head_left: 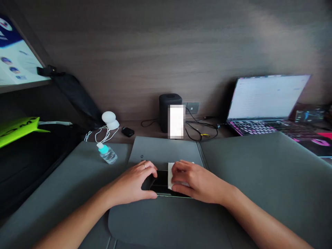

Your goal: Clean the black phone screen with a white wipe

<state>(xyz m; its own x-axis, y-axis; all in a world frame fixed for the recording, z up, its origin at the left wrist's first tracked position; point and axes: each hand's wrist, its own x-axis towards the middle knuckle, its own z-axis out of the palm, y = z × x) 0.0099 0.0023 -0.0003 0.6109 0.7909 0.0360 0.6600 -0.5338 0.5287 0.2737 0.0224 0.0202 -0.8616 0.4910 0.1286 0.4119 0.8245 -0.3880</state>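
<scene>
A black glossy smartphone lies flat, its long side across my view, on a dark grey sleeve. My left hand grips its left end between thumb and fingers; a ring is on one finger. My right hand is closed on a white wipe and presses it against the right part of the screen. Most of the wipe and the phone's right end are hidden under that hand. A small clear spray bottle with a turquoise collar stands to the left, beyond my left hand.
Along the back are a black speaker, a white round device with cables, a small black object and black cables. An open laptop stands at right. Dark bags and a green item are left.
</scene>
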